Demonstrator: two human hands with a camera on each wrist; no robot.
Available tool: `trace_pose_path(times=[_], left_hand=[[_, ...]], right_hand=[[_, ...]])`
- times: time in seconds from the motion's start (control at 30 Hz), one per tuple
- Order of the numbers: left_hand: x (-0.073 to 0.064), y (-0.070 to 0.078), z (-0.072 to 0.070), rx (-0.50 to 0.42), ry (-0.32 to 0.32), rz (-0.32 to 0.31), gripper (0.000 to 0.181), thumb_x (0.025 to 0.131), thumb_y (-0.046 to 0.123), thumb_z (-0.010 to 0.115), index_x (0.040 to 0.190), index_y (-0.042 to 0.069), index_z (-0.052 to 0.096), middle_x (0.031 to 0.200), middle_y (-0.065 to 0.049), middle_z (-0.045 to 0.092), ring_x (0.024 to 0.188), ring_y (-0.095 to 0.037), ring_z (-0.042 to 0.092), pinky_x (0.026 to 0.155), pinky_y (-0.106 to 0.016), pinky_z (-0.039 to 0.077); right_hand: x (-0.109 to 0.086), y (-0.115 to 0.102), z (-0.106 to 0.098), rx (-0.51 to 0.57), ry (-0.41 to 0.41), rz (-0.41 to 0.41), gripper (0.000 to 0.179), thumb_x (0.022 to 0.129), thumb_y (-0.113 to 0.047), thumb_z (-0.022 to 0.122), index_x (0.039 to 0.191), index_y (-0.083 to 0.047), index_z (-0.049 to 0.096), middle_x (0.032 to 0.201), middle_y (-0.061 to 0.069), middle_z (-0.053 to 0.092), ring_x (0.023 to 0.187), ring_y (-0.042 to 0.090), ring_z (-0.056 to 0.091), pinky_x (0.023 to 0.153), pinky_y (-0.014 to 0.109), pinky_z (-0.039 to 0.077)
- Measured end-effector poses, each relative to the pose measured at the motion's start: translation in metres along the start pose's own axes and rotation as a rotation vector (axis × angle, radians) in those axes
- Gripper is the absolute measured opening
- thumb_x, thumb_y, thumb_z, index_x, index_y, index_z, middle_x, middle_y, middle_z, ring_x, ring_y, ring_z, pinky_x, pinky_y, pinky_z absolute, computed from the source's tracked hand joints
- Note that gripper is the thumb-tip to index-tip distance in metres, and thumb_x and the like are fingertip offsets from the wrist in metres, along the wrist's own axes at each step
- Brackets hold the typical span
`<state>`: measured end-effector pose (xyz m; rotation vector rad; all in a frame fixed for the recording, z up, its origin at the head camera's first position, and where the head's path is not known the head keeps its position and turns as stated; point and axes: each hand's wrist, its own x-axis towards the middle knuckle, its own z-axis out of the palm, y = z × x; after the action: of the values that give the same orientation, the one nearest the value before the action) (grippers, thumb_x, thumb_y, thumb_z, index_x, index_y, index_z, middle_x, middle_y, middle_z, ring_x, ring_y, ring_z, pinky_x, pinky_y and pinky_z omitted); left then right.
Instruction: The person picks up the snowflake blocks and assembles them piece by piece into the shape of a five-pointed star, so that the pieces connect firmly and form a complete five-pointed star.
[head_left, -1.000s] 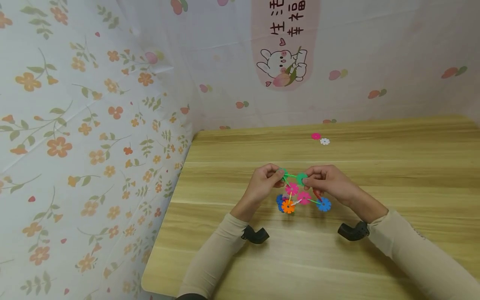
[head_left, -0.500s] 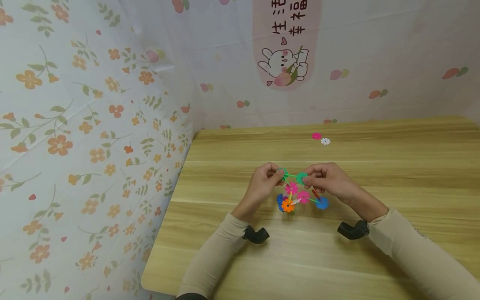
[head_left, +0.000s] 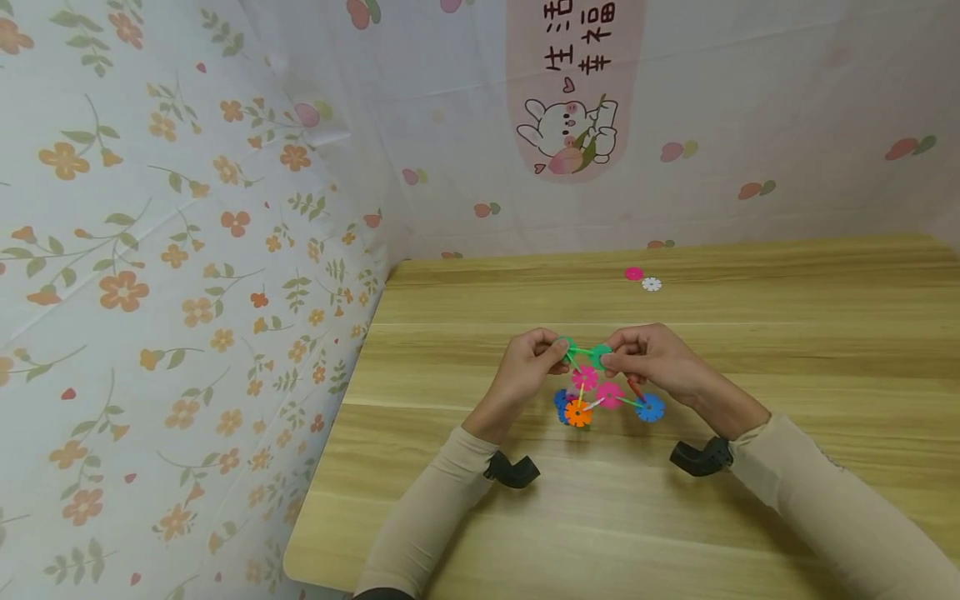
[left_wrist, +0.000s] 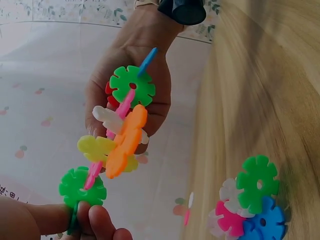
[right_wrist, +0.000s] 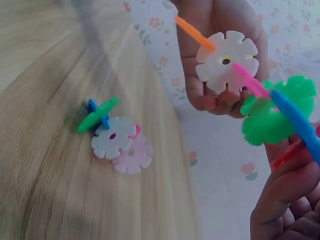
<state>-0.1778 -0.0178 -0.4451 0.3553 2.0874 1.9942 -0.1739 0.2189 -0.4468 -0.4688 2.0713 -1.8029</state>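
In the head view my left hand (head_left: 528, 367) pinches a green notched plastic disc (head_left: 567, 347) between thumb and fingers. My right hand (head_left: 663, 367) pinches another green disc (head_left: 600, 357) just to its right, with a light-green disc seen edge-on between the two. From these hangs a chain of interlocking snowflake discs: pink disc (head_left: 585, 377), yellow edge, orange disc (head_left: 577, 413), white edge, pink disc (head_left: 609, 396), green edge, blue disc (head_left: 649, 407) and red edge. The right fingertips partly hide the right green disc.
Below the chain, a small cluster of joined discs, including a green disc (left_wrist: 257, 184) and blue disc (left_wrist: 270, 220), rests on the wooden table (head_left: 450, 375). Farther back lie a loose pink disc (head_left: 633, 273) and white disc (head_left: 651, 284). A printed cloth (head_left: 450, 125) hangs behind.
My right hand has shifted slightly left, bringing its green disc a little nearer the left one. The blue disc has swung slightly; my left hand stays in place.
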Motion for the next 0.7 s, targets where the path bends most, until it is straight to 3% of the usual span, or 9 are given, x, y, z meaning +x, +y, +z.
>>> trace_pose_path(times=[0.17,0.33,0.43,0.57,0.7], left_hand=[[-0.0018,0.0008,-0.0007,0.010,-0.008,-0.016,0.014,0.101,0.010,0.059,0.098,-0.002,0.065,0.083,-0.005,0.066,0.073,-0.015,0.065,0.082,-0.039,0.057],[-0.0045,0.0038,0.0017,0.036,0.000,-0.037,0.012,0.101,0.013,0.061,0.095,0.003,0.067,0.086,-0.006,0.065,0.076,-0.017,0.065,0.086,-0.043,0.056],[-0.0033,0.0034,0.0016,0.052,0.000,-0.029,0.013,0.101,0.014,0.061,0.095,0.004,0.067,0.087,-0.006,0.066,0.078,-0.017,0.065,0.083,-0.037,0.057],[-0.0015,-0.0004,-0.0009,0.012,-0.025,-0.044,0.015,0.101,0.013,0.060,0.096,0.000,0.066,0.086,-0.006,0.066,0.077,-0.016,0.066,0.083,-0.037,0.057],[-0.0022,-0.0034,-0.0063,-0.043,-0.062,-0.091,0.016,0.102,0.012,0.058,0.101,-0.002,0.065,0.085,-0.008,0.066,0.077,-0.017,0.065,0.084,-0.038,0.057]], right_hand=[[0.0016,0.0031,0.0013,-0.017,-0.031,-0.039,0.020,0.098,-0.011,0.065,0.100,0.009,0.063,0.082,0.025,0.068,0.048,0.017,0.049,0.048,0.032,0.045],[0.0003,0.0046,0.0047,-0.064,-0.008,-0.050,0.019,0.097,-0.011,0.066,0.096,0.007,0.065,0.083,0.028,0.067,0.054,0.014,0.048,0.051,0.031,0.043],[-0.0001,0.0040,0.0048,-0.058,0.010,-0.074,0.020,0.097,-0.010,0.066,0.106,0.007,0.060,0.077,0.025,0.066,0.053,0.019,0.048,0.051,0.032,0.042],[0.0019,0.0022,0.0043,-0.011,0.004,-0.142,0.028,0.097,-0.005,0.065,0.117,0.008,0.049,0.072,0.023,0.061,0.053,0.027,0.043,0.051,0.038,0.038],[0.0037,-0.0008,0.0036,-0.025,-0.024,-0.146,0.027,0.098,-0.007,0.065,0.116,0.007,0.050,0.074,0.023,0.061,0.054,0.031,0.041,0.053,0.040,0.039]])
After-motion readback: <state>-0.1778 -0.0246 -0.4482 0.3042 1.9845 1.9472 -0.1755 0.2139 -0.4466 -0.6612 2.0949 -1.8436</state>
